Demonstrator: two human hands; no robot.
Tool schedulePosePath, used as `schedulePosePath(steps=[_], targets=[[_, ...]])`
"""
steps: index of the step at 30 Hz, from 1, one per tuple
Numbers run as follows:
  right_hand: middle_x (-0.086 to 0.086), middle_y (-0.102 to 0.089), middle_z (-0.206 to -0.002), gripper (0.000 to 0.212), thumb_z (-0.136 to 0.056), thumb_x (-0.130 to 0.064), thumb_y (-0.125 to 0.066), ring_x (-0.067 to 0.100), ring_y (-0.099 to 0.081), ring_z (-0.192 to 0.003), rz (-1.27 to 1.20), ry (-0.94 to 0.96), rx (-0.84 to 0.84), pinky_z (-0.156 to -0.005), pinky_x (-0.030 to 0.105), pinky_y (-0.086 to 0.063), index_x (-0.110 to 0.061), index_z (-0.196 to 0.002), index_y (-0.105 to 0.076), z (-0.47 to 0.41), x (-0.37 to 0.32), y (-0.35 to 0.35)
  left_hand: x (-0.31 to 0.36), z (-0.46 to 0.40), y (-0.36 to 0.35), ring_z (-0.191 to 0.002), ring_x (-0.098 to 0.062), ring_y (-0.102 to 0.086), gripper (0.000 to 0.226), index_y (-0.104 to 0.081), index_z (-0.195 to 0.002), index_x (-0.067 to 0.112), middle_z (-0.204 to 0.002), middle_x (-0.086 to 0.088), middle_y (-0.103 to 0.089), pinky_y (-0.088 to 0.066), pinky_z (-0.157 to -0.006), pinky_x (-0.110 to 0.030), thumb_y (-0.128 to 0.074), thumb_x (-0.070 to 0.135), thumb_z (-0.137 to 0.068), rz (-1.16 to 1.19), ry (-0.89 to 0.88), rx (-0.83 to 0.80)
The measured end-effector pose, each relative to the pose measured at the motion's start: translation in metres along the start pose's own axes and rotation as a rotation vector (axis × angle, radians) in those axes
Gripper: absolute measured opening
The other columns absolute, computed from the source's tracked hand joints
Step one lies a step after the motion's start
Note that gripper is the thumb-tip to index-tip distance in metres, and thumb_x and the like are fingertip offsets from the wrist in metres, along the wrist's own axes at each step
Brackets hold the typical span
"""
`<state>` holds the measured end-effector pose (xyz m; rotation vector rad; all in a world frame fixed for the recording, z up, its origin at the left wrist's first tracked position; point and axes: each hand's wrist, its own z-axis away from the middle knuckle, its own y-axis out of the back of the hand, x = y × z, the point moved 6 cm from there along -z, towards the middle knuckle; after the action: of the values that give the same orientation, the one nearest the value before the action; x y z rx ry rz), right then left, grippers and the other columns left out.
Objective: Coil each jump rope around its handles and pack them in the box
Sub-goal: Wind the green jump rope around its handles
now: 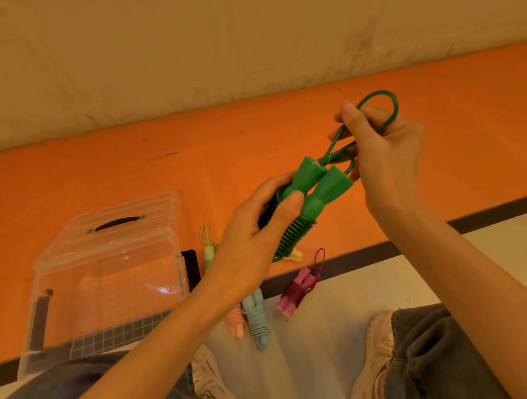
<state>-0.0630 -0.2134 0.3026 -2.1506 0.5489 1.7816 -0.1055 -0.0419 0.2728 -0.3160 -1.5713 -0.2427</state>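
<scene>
Green jump rope [307, 195] held mid-air above floor. Left hand [252, 232] wraps coiled handles; right hand [379, 149] fingers pinch end loop. Cord looks springy, light; grip at handles.

Orange floor mat [92, 177] spans mid-frame, dark scuff marks near far edge. Black border strip [483, 221] runs along mat's near side. Pale floor [319, 354] below strip. Off-white wall [208, 43] behind mat. Worn cream sneakers [220, 386] on pale floor; grey trouser cuffs [423, 332] above.
</scene>
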Motion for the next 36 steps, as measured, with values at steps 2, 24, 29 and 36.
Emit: schedulePosePath(steps=[2,24,29,36], targets=[[0.003,-0.068,-0.067,0.02,-0.093,-0.024,-0.061,0.014,-0.061,-0.049,0.015,0.003,-0.007,-0.039,0.024,-0.041,-0.014,-0.078,-0.069,0.0,0.001,-0.001,-0.001,-0.002,0.0,-0.085,-0.015,-0.07,0.031,-0.058,-0.118,0.024,-0.103,-0.004,-0.068,-0.051,-0.065,-0.017,-0.053,0.028,-0.088,0.03,0.04,0.003],[0.013,-0.071,-0.082,0.017,-0.094,-0.013,-0.058,0.019,-0.069,-0.072,-0.091,-0.215,-0.195,-0.066,0.025,-0.055,-0.003,-0.086,-0.069,-0.008,0.025,-0.013,-0.006,-0.012,0.009,-0.075,-0.007,-0.069,0.028,-0.056,-0.121,0.023,-0.094,0.001,-0.069,-0.048,-0.058,-0.013,-0.048,0.013,-0.097,0.044,0.097,0.001],[0.017,-0.067,-0.082,0.021,-0.095,-0.013,-0.056,0.031,-0.066,-0.079,-0.142,-0.286,-0.105,-0.066,0.03,-0.057,-0.007,-0.078,-0.067,-0.005,0.026,-0.009,-0.007,-0.015,0.007,-0.069,-0.007,-0.068,0.028,-0.06,-0.123,0.02,-0.086,-0.001,-0.07,-0.047,-0.055,-0.013,-0.05,0.017,-0.096,0.012,0.117,-0.004],[0.01,-0.068,-0.081,0.021,-0.096,-0.019,-0.055,0.017,-0.066,-0.069,-0.088,-0.228,-0.094,-0.051,0.02,-0.048,-0.01,-0.08,-0.065,-0.004,0.021,-0.009,-0.01,-0.015,0.009,-0.081,-0.01,-0.068,0.03,-0.059,-0.124,0.022,-0.094,-0.003,-0.072,-0.053,-0.066,-0.019,-0.046,0.023,-0.097,0.021,0.129,-0.025]])
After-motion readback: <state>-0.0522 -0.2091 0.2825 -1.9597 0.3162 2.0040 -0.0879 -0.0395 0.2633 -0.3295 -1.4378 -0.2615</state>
